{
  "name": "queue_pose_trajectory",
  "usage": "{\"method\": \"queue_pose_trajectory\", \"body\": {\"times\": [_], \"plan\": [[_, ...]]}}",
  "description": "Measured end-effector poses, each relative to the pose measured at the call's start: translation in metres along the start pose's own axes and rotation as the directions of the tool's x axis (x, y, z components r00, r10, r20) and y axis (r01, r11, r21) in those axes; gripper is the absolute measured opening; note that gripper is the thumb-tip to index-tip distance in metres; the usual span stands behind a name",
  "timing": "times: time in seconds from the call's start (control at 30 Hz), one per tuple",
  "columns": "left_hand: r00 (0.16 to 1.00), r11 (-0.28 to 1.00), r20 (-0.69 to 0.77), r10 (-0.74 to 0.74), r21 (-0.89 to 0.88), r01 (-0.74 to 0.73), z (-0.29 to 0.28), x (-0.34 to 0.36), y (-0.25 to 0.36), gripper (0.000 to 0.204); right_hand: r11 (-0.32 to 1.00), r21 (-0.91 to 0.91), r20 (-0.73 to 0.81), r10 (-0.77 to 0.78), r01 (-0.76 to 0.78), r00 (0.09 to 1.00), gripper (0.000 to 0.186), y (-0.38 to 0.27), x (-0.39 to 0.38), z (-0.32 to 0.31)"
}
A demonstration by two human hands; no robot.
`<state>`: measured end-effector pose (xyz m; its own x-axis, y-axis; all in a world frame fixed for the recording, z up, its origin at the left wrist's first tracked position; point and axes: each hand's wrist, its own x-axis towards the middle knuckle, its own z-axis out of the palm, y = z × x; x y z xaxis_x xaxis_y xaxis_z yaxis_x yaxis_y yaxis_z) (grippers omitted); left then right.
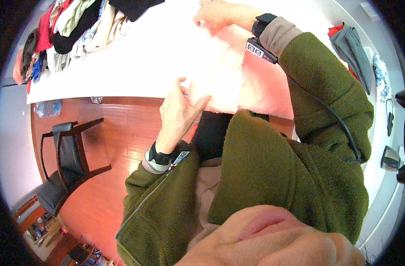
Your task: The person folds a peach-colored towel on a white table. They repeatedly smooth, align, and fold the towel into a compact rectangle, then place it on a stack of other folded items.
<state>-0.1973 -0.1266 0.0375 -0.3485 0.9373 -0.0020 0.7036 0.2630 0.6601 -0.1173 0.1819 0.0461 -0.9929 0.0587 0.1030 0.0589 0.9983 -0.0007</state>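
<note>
A folded pink fleecy cloth (266, 91) lies on the white table in front of me, its left part washed out by glare. At its near left corner is my left hand (180, 108), with thumb and forefinger spread apart beside the edge. Across the cloth, my right hand (218, 14) rests at its far edge, fingers bent and thumb apart. Glare blurs where those fingertips meet the cloth. Each wrist wears a black strap with a small tagged device.
A heap of mixed clothes (78, 29) covers the table's far left. Grey folded trousers (353, 53) lie at the right. A black chair (69, 164) stands on the reddish floor (118, 133) at left. A dark cable (322, 106) runs along my right sleeve.
</note>
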Motion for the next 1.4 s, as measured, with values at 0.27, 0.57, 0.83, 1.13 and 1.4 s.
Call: {"method": "queue_pose_trajectory", "body": {"times": [0.27,0.57,0.83,1.13,1.4], "plan": [[0.999,0.99,-0.001,0.037,-0.136,-0.037,-0.005,-0.005,0.002,0.062,0.927,-0.357,0.125,0.173,-0.118,0.977,0.017,0.016,-0.006,-0.008],[0.896,0.912,-0.204,0.394,-0.036,-0.409,-0.005,-0.029,0.066,0.048,0.885,-0.392,-0.255,0.157,-0.251,0.954,0.009,0.007,-0.087,-0.065],[0.662,0.66,-0.012,0.75,-0.062,-0.749,0.041,-0.032,0.141,0.042,0.845,-0.358,-0.551,0.152,-0.397,0.821,0.008,0.009,-0.217,-0.061],[0.511,0.549,0.204,0.835,-0.25,-0.798,0.087,-0.008,0.154,0.038,0.649,0.023,-0.417,0.697,-0.76,0.583,0.032,-0.042,-0.294,-0.016],[0.6,0.482,0.35,0.719,0.37,-0.794,0.106,0.054,0.127,0.065,0.656,0.236,-0.494,0.717,-0.717,0.493,0.051,-0.216,-0.297,-0.003]]}}
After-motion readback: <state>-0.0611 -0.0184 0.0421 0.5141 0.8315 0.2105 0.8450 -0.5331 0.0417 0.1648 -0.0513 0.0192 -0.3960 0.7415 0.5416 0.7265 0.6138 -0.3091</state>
